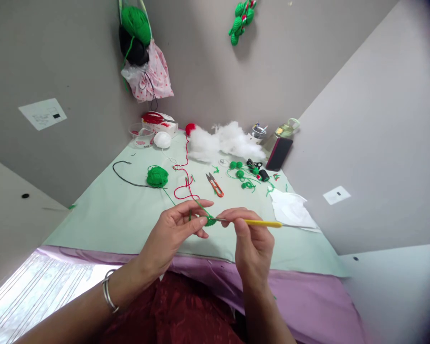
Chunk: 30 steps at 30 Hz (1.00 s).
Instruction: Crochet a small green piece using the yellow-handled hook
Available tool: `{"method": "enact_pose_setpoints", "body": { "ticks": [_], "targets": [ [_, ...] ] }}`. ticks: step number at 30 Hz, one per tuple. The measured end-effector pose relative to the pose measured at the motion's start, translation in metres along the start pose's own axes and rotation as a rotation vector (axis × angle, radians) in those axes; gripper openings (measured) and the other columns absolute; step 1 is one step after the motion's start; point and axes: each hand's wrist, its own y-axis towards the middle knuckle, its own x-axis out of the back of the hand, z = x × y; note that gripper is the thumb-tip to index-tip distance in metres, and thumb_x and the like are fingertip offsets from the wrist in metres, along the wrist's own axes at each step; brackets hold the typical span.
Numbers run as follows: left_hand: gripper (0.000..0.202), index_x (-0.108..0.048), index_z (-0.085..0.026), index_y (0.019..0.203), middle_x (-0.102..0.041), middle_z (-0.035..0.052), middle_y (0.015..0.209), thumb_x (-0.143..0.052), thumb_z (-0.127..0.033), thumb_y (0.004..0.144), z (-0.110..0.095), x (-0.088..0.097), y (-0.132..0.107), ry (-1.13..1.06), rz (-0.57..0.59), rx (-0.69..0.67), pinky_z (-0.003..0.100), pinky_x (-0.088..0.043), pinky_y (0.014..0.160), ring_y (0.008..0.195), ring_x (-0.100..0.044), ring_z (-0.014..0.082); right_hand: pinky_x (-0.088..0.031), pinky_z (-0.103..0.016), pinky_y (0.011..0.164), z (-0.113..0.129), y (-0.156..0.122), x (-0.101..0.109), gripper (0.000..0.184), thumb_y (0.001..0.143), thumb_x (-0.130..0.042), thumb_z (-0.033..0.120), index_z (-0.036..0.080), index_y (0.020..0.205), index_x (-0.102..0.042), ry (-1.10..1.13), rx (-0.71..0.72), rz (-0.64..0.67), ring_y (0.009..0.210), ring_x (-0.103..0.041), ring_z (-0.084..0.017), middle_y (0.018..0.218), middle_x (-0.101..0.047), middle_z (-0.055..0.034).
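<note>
Between thumb and fingers, my left hand [179, 223] pinches a small green crochet piece [210, 220]. My right hand [252, 236] is closed around a crochet hook [263, 223] with a yellow handle, its metal tip at the green piece. Green yarn runs over my left fingers and back toward a green yarn ball [157, 177] on the table. Just beyond my hands lie orange-handled thread snips [215, 185] and a loose tangle of red yarn [186, 192]. How the hook's tip sits in the stitches is too small to tell.
White stuffing [225, 142] is heaped at the back, beside a red yarn ball [190, 129] and a white one [162, 139]. Small green crocheted pieces [240, 174] lie right of the snips. A phone [279, 154] leans at the right wall; white paper [292, 208] lies nearer.
</note>
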Motion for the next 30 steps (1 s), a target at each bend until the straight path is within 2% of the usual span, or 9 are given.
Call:
{"method": "enact_pose_setpoints", "body": {
  "ticks": [8,13,16,18,20,24,27,29,30],
  "targets": [
    [0.018,-0.088,-0.029,0.100,-0.071,-0.0019,0.083,-0.082,-0.020,0.086,0.003,-0.003,-0.005,0.122,-0.092,-0.182,0.023,-0.060,0.072,0.070,-0.066,0.0110,-0.058,-0.034,0.082,0.011,-0.001,-0.002,0.026,0.102,-0.053,0.004,0.022,0.111,-0.069,-0.322,0.321,0.112,0.092,-0.071,-0.018,0.099,-0.077,-0.0059],
    [0.020,-0.086,-0.028,0.105,-0.074,-0.0013,0.085,-0.083,-0.021,0.086,0.006,-0.001,-0.005,0.143,-0.114,-0.226,0.023,-0.060,0.075,0.075,-0.066,0.0126,-0.061,-0.035,0.075,0.010,-0.003,-0.009,0.021,0.104,-0.053,0.007,0.019,0.112,-0.069,-0.516,0.551,0.105,0.088,-0.073,-0.020,0.099,-0.079,-0.0111],
    [0.025,-0.086,-0.027,0.108,-0.074,-0.0007,0.088,-0.086,-0.020,0.084,0.006,-0.001,-0.005,0.180,-0.153,-0.258,0.024,-0.059,0.080,0.083,-0.067,0.0138,-0.063,-0.037,0.074,0.003,-0.008,-0.010,0.024,0.104,-0.057,0.012,0.021,0.121,-0.071,-0.564,0.602,0.059,0.092,-0.076,-0.022,0.106,-0.081,-0.0126],
    [0.028,-0.085,-0.026,0.111,-0.071,-0.0010,0.088,-0.088,-0.022,0.083,0.004,-0.003,-0.006,0.182,-0.147,-0.220,0.023,-0.057,0.077,0.076,-0.064,0.0116,-0.064,-0.038,0.073,-0.005,-0.011,-0.009,0.030,0.101,-0.063,0.013,0.028,0.126,-0.073,-0.576,0.593,0.033,0.092,-0.077,-0.023,0.109,-0.082,-0.0105],
    [0.037,-0.083,-0.026,0.118,-0.068,-0.0017,0.089,-0.091,-0.026,0.082,0.002,-0.004,-0.005,0.107,-0.115,-0.131,0.021,-0.053,0.065,0.065,-0.057,0.0079,-0.065,-0.040,0.074,-0.012,-0.015,-0.010,0.038,0.098,-0.068,0.014,0.035,0.129,-0.074,-0.602,0.581,0.017,0.091,-0.077,-0.024,0.110,-0.082,-0.0083],
    [0.054,-0.079,-0.022,0.128,-0.060,-0.0039,0.080,-0.094,-0.031,0.077,-0.003,-0.002,-0.002,-0.188,0.049,0.160,0.017,-0.032,0.044,0.050,-0.033,0.0025,-0.065,-0.041,0.077,-0.018,-0.018,-0.010,0.044,0.098,-0.067,0.012,0.043,0.129,-0.076,-0.617,0.565,-0.036,0.095,-0.077,-0.025,0.112,-0.081,-0.0058],
    [0.043,-0.083,-0.018,0.120,-0.047,-0.0086,0.065,-0.093,-0.028,0.078,-0.008,0.003,0.001,-0.299,0.126,0.267,0.016,-0.025,0.043,0.050,-0.018,0.0022,-0.063,-0.042,0.077,-0.010,-0.014,-0.009,0.033,0.102,-0.062,0.016,0.036,0.123,-0.078,-0.375,0.390,-0.029,0.093,-0.075,-0.025,0.107,-0.081,-0.0067],
    [0.038,-0.084,-0.019,0.116,-0.049,-0.0074,0.068,-0.092,-0.025,0.079,-0.011,0.004,0.001,-0.304,0.104,0.230,0.016,-0.028,0.044,0.051,-0.019,0.0025,-0.060,-0.041,0.077,-0.003,-0.008,-0.008,0.025,0.104,-0.059,0.017,0.030,0.111,-0.080,-0.176,0.191,-0.021,0.088,-0.072,-0.023,0.095,-0.079,-0.0056],
    [0.037,-0.085,-0.020,0.115,-0.053,-0.0059,0.073,-0.091,-0.024,0.080,-0.012,0.004,0.000,-0.293,0.094,0.207,0.016,-0.030,0.045,0.051,-0.020,0.0023,-0.058,-0.038,0.074,0.000,-0.005,-0.008,0.024,0.105,-0.059,0.019,0.029,0.105,-0.080,-0.075,0.143,-0.046,0.083,-0.070,-0.021,0.090,-0.078,-0.0044]
  ]
}}
